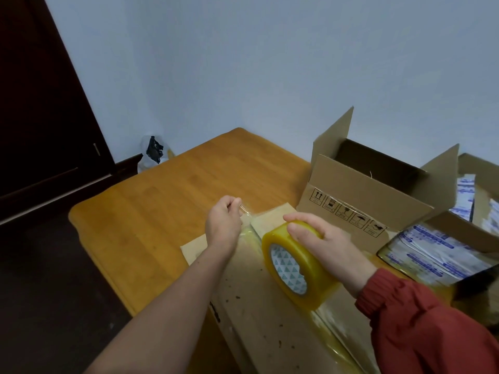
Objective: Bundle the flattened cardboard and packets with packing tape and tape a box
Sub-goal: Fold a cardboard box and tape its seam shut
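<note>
A thick roll of clear yellowish packing tape (293,265) stands on edge above the flattened cardboard (259,314), which lies on the wooden table (162,201). My right hand (321,244) grips the roll from above. My left hand (224,222) pinches the free end of the tape, and the clear strip (249,233) runs from the roll to its fingers, over the cardboard's far end. An open cardboard box (372,190) stands behind the roll with its flaps up. White and blue packets (432,252) lie at the right.
A second open box (480,201) at the far right holds more packets. A plastic bag (152,155) sits on the floor beyond the table's far corner. A dark wooden door (40,117) fills the left. The table's left part is bare wood.
</note>
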